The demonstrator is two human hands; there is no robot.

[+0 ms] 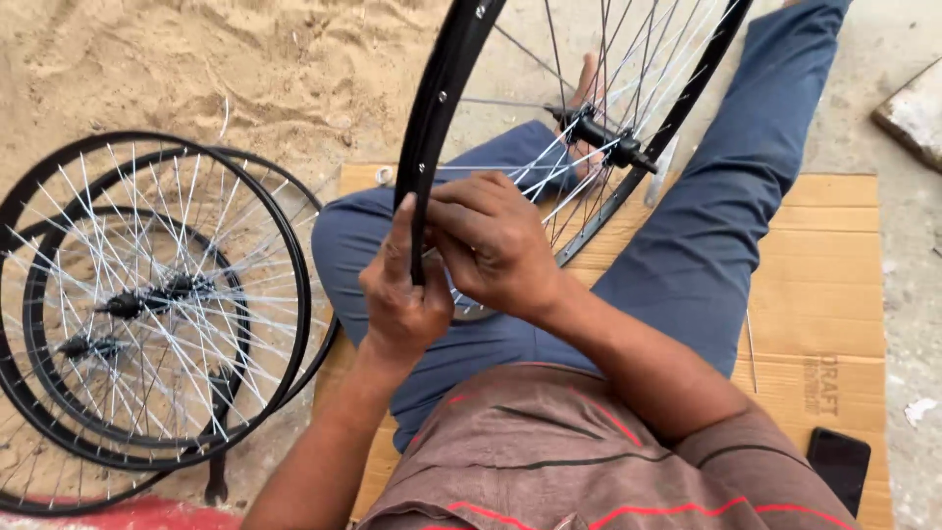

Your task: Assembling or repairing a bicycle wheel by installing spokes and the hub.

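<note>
Rim (432,118) stands upright btwn your knees, rising away from both hands: left hand (400,294) pinches its edge, right hand (491,240) closed, apparently on a spoke nipple.

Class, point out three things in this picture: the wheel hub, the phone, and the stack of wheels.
wheel hub (601,134), head view, on the black centre barrel
phone (839,466), head view, on its dark screen
stack of wheels (294,250), head view, on the top black rim
</note>
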